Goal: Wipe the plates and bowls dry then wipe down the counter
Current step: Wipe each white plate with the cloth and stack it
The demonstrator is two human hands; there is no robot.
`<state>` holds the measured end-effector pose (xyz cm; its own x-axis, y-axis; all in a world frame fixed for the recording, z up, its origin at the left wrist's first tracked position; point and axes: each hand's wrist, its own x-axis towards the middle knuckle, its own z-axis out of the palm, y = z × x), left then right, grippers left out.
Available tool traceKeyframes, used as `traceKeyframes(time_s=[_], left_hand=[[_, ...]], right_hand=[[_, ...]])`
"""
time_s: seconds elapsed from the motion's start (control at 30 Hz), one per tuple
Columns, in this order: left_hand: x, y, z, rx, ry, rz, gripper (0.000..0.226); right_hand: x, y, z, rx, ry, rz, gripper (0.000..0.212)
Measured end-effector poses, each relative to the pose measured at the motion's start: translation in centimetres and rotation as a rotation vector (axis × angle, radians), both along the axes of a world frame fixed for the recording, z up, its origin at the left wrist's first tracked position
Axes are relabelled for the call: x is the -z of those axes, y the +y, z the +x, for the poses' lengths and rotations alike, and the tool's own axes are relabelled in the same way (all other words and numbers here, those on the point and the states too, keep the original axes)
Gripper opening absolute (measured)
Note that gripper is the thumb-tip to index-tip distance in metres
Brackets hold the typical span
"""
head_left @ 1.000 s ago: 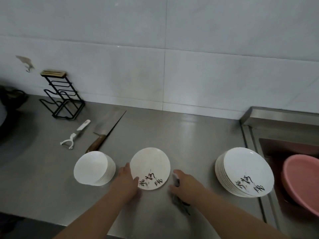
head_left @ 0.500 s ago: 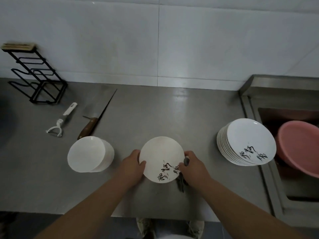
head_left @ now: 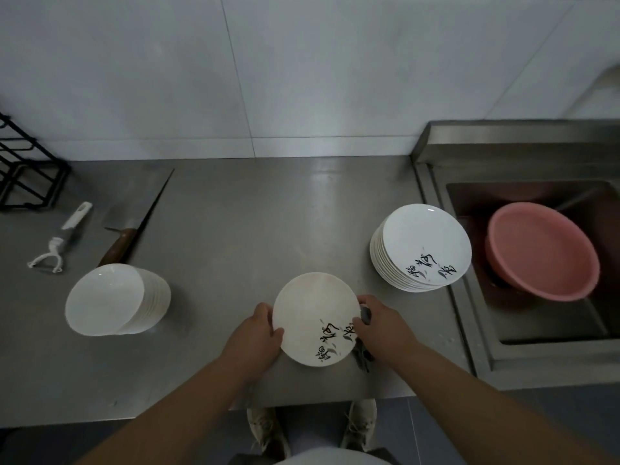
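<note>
Your left hand grips the left rim of the plate, thumb on top. Your right hand pinches the right rim with the dark cloth bunched in the same grip. Plate is low over the front of the surface, between bowl stack and plate stack. Looks like glazed ceramic: stiff, brittle, probably slick if wet. Hold at opposite rims, fingers underneath, and keep it off the surface edge

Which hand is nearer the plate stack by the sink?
Right. The right hand holds the single plate's right edge, just below-left of the plate stack; the left hand grips the plate's opposite edge, farther off.
</note>
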<state>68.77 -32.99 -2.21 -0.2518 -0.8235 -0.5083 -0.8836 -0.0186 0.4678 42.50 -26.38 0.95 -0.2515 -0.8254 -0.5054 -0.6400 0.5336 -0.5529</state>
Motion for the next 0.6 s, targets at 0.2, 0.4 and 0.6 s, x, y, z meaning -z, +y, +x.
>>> traceKeyframes(time_s=[0.2,0.4,0.6], left_hand=[[0.4,1.0,-0.6,0.118,-0.116,-0.068,0.037],[0.7,2.1,0.4,0.222,-0.169,-0.365,0.082],[1.8,1.8,1.3,0.36,-0.168,-0.321,0.083]], right_hand=[[-1.1,0.2,-1.9,-0.037,0.169,0.01,0.042],[-3.4,0.4,0.4,-0.401,0.266,-0.364,0.065],[-0.1,1.0,2.7,-0.767,0.261,-0.159,0.074]])
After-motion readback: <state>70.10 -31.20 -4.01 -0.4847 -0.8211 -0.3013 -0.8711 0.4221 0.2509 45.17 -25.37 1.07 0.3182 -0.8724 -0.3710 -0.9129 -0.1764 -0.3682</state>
